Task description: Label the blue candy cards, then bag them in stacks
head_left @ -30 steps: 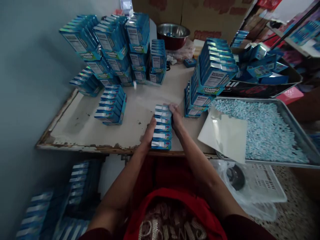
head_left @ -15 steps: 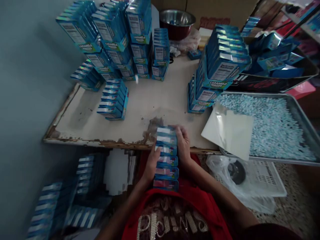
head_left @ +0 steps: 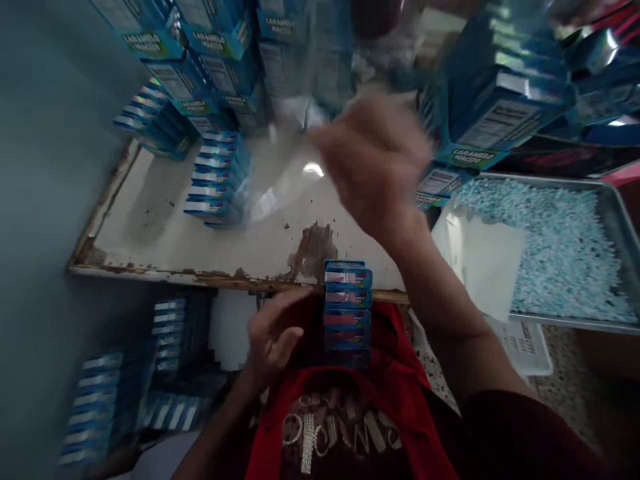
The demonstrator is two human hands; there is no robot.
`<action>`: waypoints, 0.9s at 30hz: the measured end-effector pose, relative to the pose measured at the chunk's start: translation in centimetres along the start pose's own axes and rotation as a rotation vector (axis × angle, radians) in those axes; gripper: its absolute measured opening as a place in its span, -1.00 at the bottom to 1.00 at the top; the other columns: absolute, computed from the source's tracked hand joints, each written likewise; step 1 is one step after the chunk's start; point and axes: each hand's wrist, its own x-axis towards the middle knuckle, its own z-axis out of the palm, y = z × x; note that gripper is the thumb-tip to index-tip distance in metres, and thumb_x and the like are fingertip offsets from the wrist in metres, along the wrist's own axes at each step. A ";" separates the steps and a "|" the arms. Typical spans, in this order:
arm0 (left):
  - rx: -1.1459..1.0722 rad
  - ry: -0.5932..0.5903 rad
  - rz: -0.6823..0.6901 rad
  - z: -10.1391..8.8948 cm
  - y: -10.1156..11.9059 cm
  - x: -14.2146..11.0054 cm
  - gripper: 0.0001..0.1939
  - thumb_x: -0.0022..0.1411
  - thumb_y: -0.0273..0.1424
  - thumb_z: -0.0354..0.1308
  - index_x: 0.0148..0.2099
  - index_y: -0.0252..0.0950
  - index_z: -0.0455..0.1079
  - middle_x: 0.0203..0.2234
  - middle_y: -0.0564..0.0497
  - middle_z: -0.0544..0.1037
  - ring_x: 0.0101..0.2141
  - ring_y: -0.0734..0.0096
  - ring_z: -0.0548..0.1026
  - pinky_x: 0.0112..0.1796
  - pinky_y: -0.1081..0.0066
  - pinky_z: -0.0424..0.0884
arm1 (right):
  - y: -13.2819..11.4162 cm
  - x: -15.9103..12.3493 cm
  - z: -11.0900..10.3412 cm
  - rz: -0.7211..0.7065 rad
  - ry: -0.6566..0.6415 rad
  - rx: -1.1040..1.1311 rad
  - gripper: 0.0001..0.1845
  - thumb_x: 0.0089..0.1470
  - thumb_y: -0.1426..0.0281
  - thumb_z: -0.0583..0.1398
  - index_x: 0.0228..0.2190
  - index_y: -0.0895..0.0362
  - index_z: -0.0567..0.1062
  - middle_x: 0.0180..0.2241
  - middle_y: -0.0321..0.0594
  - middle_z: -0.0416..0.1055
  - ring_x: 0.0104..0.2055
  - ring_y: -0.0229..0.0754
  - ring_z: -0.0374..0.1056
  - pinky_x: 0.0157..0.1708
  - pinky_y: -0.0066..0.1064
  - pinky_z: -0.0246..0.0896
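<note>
My right hand [head_left: 377, 163] is raised over the table, blurred, its fingers pinched together. From its fingertips a clear plastic film [head_left: 283, 183] seems to stretch down and left, showing mainly as glare and smears. A row of small blue boxes [head_left: 349, 319] stands at my lap, against the table's front edge, touched by neither hand. Just left of the row, my left hand [head_left: 273, 333] is open, its thumb and fingers apart, holding nothing. Another filled box row [head_left: 217, 177] rests on the table beyond it, close to the film.
Stacked blue display boxes [head_left: 205, 40] rise at the back left, another stack [head_left: 500, 107] at the right. A metal tray [head_left: 625, 233] of small pale blue pieces bears a whitish sheet [head_left: 485, 260]. More blue boxes [head_left: 93, 407] lie below left. The worn table [head_left: 165, 240] has a chipped edge.
My right hand has left the box row and risen forward to the film. My left hand has let go, moving left and opening. The row stays at my lap.
</note>
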 end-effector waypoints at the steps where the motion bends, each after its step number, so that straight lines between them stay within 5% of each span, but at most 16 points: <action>1: 0.155 0.090 0.123 -0.9 0.2 1.1 -0.52 0.40 0.02 0.30 0.20 -0.14 0.60 0.05 -0.15 0.72 0.07 0.00 0.66 0.16 0.04 0.55 | 1.4 -0.2 1.4 -0.059 -0.280 -0.172 -0.76 0.39 0.32 0.29 -0.36 0.09 0.65 -0.12 -0.25 0.66 0.10 -0.04 0.51 0.15 -0.20 0.27; 2: 0.303 0.168 0.217 -1.4 0.4 2.5 -0.60 0.38 -0.06 0.36 0.15 -0.11 0.61 -0.01 -0.11 0.73 0.01 0.04 0.67 0.14 0.05 0.55 | 2.9 -0.8 2.8 -0.138 -0.516 -0.352 -0.78 0.39 0.47 0.24 -0.33 0.13 0.64 -0.10 -0.16 0.65 0.04 -0.06 0.50 0.13 -0.18 0.27; 4: 0.560 0.213 0.330 -1.5 0.3 6.1 -0.71 0.37 -0.17 0.40 0.08 -0.09 0.61 -0.06 -0.07 0.73 -0.03 0.08 0.67 0.14 0.07 0.53 | 5.9 -2.9 4.9 -0.227 -0.753 -0.580 -0.74 0.37 0.60 0.16 -0.25 0.16 0.64 -0.09 -0.03 0.64 -0.03 -0.04 0.48 0.03 -0.17 0.23; 10: 0.953 -0.102 0.319 2.0 -2.7 15.1 -0.62 0.44 -0.21 0.28 0.20 -0.26 0.56 0.10 -0.26 0.64 0.06 -0.06 0.54 0.10 0.01 0.44 | 10.1 -8.1 5.1 -0.186 -0.837 -0.689 -0.71 0.42 0.54 0.11 -0.08 0.16 0.65 -0.09 0.05 0.63 -0.10 -0.01 0.47 -0.15 -0.21 0.09; 14: 1.066 -0.244 0.301 2.8 -2.5 16.2 -0.57 0.45 -0.24 0.22 0.26 -0.26 0.54 -0.04 -0.26 0.65 -0.03 -0.11 0.53 -0.05 0.04 0.43 | 10.3 -8.6 4.7 -0.153 -0.861 -0.661 -0.72 0.44 0.47 0.13 0.00 0.14 0.63 -0.08 0.01 0.65 -0.14 -0.03 0.49 -0.20 -0.23 0.05; 19: 1.155 -0.363 0.223 2.4 -2.3 16.8 -0.78 0.41 -0.44 0.14 -0.09 -0.30 0.64 -0.24 -0.23 0.64 -0.17 -0.04 0.57 -0.25 0.15 0.39 | 10.5 -8.3 4.5 -0.036 -0.830 -0.628 -0.75 0.45 0.37 0.16 -0.04 0.10 0.65 -0.05 -0.05 0.68 -0.14 -0.03 0.51 -0.22 -0.25 0.01; 27: 1.128 -0.495 0.271 2.9 -4.5 14.4 -0.80 0.41 -0.49 0.15 -0.24 -0.29 0.60 -0.33 -0.16 0.61 -0.28 0.15 0.56 -0.35 0.30 0.35 | 11.1 -11.7 0.5 0.132 -0.754 -0.585 -0.86 0.27 0.46 0.29 -0.20 0.10 0.70 -0.16 -0.10 0.69 -0.12 -0.05 0.52 -0.26 -0.29 0.06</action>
